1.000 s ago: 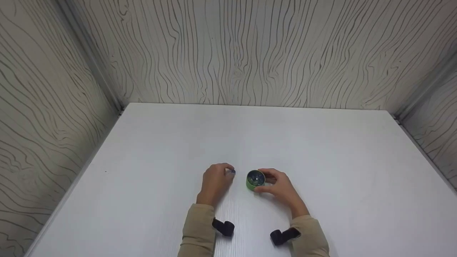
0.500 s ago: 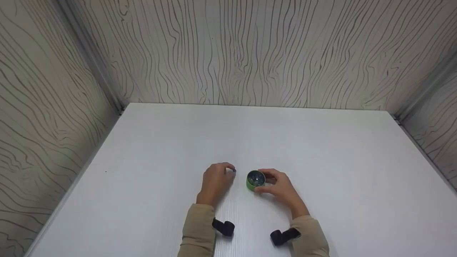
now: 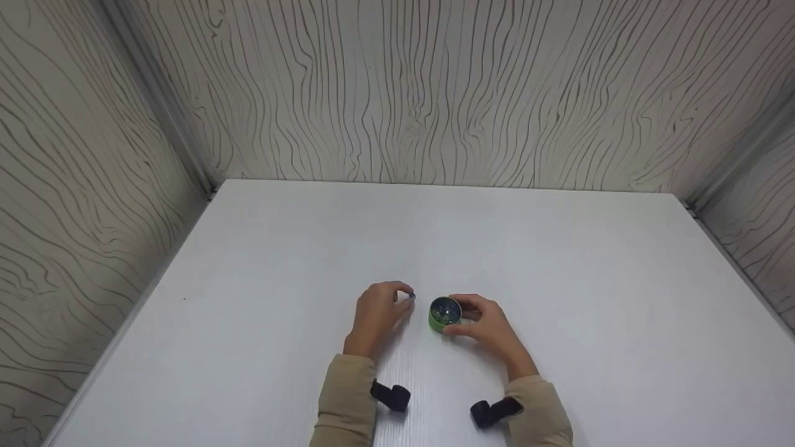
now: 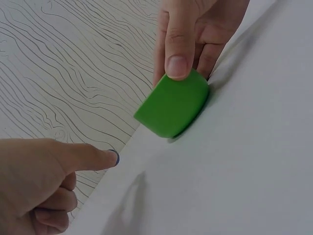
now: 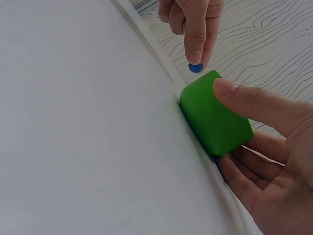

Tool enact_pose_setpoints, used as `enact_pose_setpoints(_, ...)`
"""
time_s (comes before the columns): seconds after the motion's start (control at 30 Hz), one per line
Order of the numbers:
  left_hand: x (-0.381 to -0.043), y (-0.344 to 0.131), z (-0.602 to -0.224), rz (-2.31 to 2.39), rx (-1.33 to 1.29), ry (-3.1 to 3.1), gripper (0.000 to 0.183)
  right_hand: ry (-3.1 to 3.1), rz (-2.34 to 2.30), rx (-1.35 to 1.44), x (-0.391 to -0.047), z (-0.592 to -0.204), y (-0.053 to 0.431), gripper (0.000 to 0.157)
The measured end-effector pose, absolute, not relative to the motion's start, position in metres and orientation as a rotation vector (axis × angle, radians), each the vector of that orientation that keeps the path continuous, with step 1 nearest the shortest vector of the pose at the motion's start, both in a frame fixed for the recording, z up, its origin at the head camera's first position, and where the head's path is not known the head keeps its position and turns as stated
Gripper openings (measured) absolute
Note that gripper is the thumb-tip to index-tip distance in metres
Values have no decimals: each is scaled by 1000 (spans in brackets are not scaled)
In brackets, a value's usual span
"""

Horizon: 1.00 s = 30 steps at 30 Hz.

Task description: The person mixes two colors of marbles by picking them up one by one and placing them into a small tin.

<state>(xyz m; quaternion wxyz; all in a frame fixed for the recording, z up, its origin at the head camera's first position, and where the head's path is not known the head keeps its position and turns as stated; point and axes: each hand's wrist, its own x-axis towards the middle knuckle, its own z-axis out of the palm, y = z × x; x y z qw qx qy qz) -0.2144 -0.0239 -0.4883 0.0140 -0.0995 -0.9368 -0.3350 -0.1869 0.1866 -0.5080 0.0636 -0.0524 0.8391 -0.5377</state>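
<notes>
My left hand [image 3: 377, 315] pinches a small round blue marble [image 5: 195, 67] between thumb and index finger, just left of a small green cup [image 3: 435, 323]. In the left wrist view only the marble's blue edge shows past the thumb tip; the other fingers are curled in. My right hand [image 3: 495, 328] grips the cup from its right side, thumb on the near wall and fingers behind. The cup stands upright on the white table, its dark inside holding shiny, glassy pieces. Both wrist views show its smooth green wall, with the marble held apart from it.
The white table [image 3: 298, 248] reaches back to a wall panel [image 3: 397, 93] with a wood-grain pattern. Similar panels stand at left and right. A black camera is strapped to each tan sleeve [image 3: 343, 397], hanging inward between the forearms.
My left hand has shifted slightly right, bringing the marble nearer to the cup, and its thumb and index finger have moved around the marble. The right hand and cup have stayed still.
</notes>
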Motion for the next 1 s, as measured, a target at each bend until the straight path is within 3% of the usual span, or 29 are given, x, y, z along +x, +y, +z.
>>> enact_pose_setpoints(1.0, -210, -11, -479, -1009, -416, -2921, 16, 2541, -1629, -189, -187, -507, 188, 64)
